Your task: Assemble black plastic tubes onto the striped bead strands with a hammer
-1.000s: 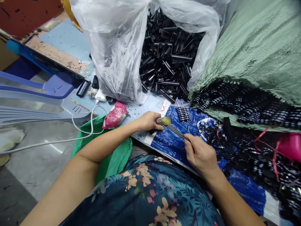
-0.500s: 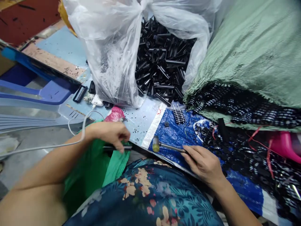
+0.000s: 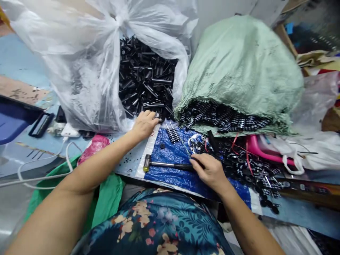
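My left hand [image 3: 145, 124] is at the mouth of the clear plastic bag, its fingers bent over a dark tube at the front of a heap of short black tubes [image 3: 151, 85]; the fingertips are partly hidden. On the blue woven sheet [image 3: 170, 150] lies a hammer [image 3: 170, 165] with a dark and yellow head pointing left. My right hand [image 3: 208, 169] closes around the end of its black handle. A thin greenish strand [image 3: 185, 146] runs up from near those fingertips. Just beyond sits a small block of black-and-white ridged rollers on metal pins [image 3: 173, 134].
A green woven sack [image 3: 244, 74] spills black-and-white ridged rollers [image 3: 225, 117]. Black discs and rollers with pins [image 3: 255, 170] lie at right by a pink plastic piece [image 3: 265, 150]. White cable [image 3: 67, 159], pink bundle [image 3: 95, 145] and green bag [image 3: 106, 198] are at left.
My left hand has left the green bag, where it was by a dark tube, and has reached forward to the black tubes. The hammer has been lowered onto the sheet. The view has swung right.
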`<state>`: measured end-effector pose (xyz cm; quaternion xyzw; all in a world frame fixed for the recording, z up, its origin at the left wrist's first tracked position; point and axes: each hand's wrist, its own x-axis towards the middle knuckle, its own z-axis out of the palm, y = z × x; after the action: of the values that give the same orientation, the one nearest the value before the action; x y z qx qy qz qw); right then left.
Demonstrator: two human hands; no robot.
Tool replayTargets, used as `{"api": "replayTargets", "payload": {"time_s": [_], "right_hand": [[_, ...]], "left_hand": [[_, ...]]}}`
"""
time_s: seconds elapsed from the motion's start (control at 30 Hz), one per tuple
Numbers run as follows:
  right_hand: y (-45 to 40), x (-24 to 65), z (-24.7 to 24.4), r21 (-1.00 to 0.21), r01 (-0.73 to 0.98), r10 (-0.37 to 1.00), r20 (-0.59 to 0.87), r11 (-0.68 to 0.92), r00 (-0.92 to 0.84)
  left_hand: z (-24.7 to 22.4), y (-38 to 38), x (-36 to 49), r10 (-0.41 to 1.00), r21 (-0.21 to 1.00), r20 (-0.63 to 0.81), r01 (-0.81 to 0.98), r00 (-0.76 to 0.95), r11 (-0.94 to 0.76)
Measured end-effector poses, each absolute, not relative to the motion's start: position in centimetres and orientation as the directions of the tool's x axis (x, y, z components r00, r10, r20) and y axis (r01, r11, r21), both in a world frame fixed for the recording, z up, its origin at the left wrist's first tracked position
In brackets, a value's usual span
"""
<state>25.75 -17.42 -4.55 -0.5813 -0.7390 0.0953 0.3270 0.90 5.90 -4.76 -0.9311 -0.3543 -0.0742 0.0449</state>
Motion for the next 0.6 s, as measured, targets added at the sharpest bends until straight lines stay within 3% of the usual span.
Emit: {"api": "replayTargets", "payload": {"time_s": [0.1, 0.27, 0.37, 0.43, 0.5, 0.6], "right_hand": [[-15.2, 28.1, -4.0, -0.502, 0.835, 0.897, 0.441, 0.224, 0.025], [-7.3, 30.2, -3.0, 0.041, 0.991, 0.884, 0.448, 0.125, -0.13], [-3.9, 31.0, -3.1, 0.225, 0.959, 0.887, 0.387, 0.173, -0.251], [-2.8, 31.8, -3.2, 0.23, 0.948, 0.878, 0.376, 0.22, -0.295], [-2.7, 32.5, -2.9, 0.172, 0.941, 0.858, 0.387, 0.292, -0.337], [-3.9, 32.3, -1.9, -0.001, 0.916, 0.823, 0.439, 0.402, -0.361]], "left_hand": [[-5.0, 5.5, 0.4, 0.661, -0.024, 0.157, 0.672, 0.734, -0.74], [-4.9, 4.2, 0.3, 0.812, 0.082, 0.143, 0.811, 0.566, -0.58], [-4.8, 4.2, -0.2, 0.84, 0.124, 0.042, 0.832, 0.54, -0.541], [-4.7, 4.0, -0.7, 0.837, 0.182, 0.002, 0.823, 0.547, -0.538], [-4.5, 3.6, -1.1, 0.858, 0.302, 0.075, 0.809, 0.508, -0.505], [-4.0, 2.0, -1.0, 0.93, 0.672, 0.159, 0.654, 0.331, -0.347]]}}
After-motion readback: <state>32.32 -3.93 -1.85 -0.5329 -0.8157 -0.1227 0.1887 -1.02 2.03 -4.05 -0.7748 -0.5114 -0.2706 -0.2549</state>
